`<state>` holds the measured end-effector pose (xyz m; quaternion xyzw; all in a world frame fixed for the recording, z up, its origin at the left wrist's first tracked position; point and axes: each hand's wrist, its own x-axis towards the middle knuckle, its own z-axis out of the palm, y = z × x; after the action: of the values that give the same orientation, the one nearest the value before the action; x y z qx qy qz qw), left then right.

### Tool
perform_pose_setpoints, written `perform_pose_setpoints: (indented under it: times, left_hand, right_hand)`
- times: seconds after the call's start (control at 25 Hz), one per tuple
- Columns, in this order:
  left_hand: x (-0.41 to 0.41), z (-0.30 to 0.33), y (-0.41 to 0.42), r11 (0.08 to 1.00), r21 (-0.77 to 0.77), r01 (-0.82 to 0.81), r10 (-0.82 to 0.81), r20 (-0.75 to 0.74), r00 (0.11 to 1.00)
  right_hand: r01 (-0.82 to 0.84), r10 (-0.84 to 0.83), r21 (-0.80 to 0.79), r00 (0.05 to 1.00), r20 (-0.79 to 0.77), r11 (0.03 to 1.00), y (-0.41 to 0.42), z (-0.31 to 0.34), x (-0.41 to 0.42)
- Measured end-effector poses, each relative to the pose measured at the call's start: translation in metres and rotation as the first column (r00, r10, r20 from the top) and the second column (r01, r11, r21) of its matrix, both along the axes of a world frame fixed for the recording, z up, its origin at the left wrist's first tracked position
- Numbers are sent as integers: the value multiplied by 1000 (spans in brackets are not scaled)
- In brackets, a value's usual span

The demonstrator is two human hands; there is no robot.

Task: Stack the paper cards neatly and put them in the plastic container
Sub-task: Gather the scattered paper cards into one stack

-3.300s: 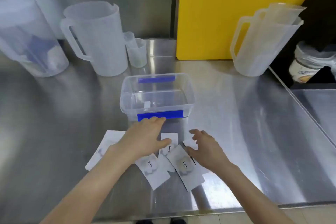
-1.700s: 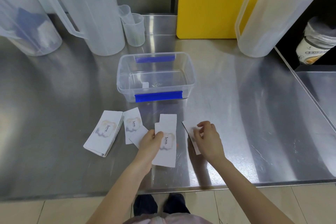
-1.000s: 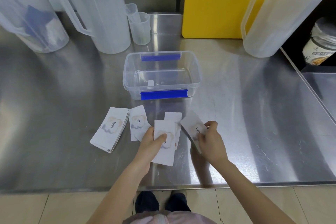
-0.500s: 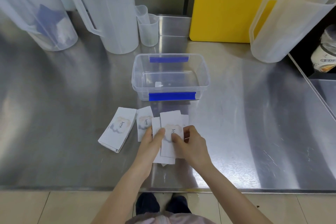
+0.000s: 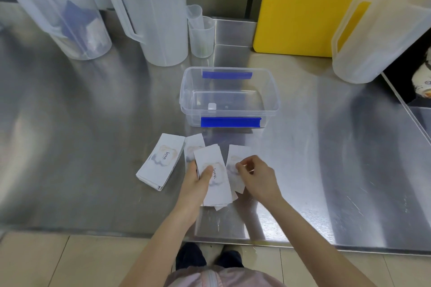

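White paper cards printed "love." lie on the steel counter in front of a clear plastic container (image 5: 229, 94) with blue clips. My left hand (image 5: 197, 178) grips a small stack of cards (image 5: 215, 176), thumb on top. My right hand (image 5: 255, 177) pinches a single card (image 5: 235, 162) lying just right of that stack. Another thick stack (image 5: 161, 163) rests flat to the left, and one more card (image 5: 193, 147) peeks out behind my left hand. The container holds only a small white piece.
Two large translucent jugs (image 5: 151, 11) and a small measuring cup (image 5: 201, 36) stand at the back left. A yellow board (image 5: 303, 7) leans at the back, another jug (image 5: 377, 37) stands at the right. The counter's front edge (image 5: 233, 239) is close to my body.
My right hand has left the stack held by my left hand and now pinches a separate card to its right. The held stack has tilted slightly left.
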<state>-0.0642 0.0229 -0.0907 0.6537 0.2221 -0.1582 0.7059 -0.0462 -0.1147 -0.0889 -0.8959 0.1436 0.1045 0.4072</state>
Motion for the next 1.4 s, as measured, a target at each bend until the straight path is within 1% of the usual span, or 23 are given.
perform_pose_setpoints:
  times: [0.08, 0.2, 0.28, 0.44, 0.56, 0.64, 0.68, 0.76, 0.84, 0.88, 0.92, 0.96, 1.0, 1.04, 1.12, 1.24, 1.4]
  left_hand:
    - [-2, -2, 6, 999, -26, -20, 20, -15, 1000]
    - [-4, -5, 13, 998, -55, -40, 38, -46, 998]
    - [-4, -6, 15, 999, -24, -45, 44, -32, 999]
    - [-4, -6, 16, 999, -2, -51, 51, -7, 999]
    - [-3, -4, 16, 998, -4, -58, 58, -22, 998]
    - [-3, -4, 17, 998, -15, -63, 62, -31, 998]
    - [-3, -4, 17, 998, -19, -62, 61, -40, 997]
    - [-2, -2, 17, 998, -28, -59, 57, -48, 997]
    - [-3, -3, 17, 997, -34, -67, 66, -41, 997]
    - [-3, -3, 17, 997, -30, -74, 72, -41, 997]
    - [-4, -4, 17, 996, -30, -81, 80, -43, 996]
    - [-4, -4, 17, 996, -33, -89, 87, -44, 995]
    - [-4, -5, 17, 995, -38, -95, 93, -43, 995]
    - [-5, -5, 17, 994, -50, -101, 99, -42, 994]
    - [-5, -3, 15, 987, -104, -119, 115, -37, 993]
    - [-8, 0, 15, 965, -218, -149, 149, -16, 989]
    - [-11, -2, 20, 961, -238, -141, 151, 24, 988]
  right_hand:
    - [43, -52, -133, 997, -63, 990, -8, -9, 10]
    - [7, -93, -333, 965, -244, 943, -5, -17, 20]
    - [8, -122, -382, 954, -275, 924, 1, -19, 24]
    - [0, -130, -396, 944, -302, 918, 11, -25, 29]
    - [7, -131, -355, 936, -326, 935, 11, -26, 30]
    - [14, -116, -297, 936, -331, 955, 9, -26, 30]
    - [26, -103, -240, 943, -318, 971, 8, -26, 29]
    - [60, -81, -93, 967, -243, 994, 5, -23, 26]
    - [110, -97, 64, 979, -178, 992, 1, -14, 21]
    - [161, -125, 196, 974, -187, 967, 0, -7, 19]
    - [214, -140, 356, 965, -223, 909, -1, 0, 16]
    - [236, -119, 500, 960, -254, 833, -2, 6, 11]
    - [212, -65, 577, 962, -265, 789, 0, 13, 7]
    - [158, 5, 589, 964, -266, 792, 5, 15, 2]
    - [67, 89, 526, 960, -266, 848, 15, 13, -4]
    - [22, 95, 413, 961, -261, 910, 28, 10, -6]
    - [-150, 230, 354, 953, -195, 923, 38, 7, -9]
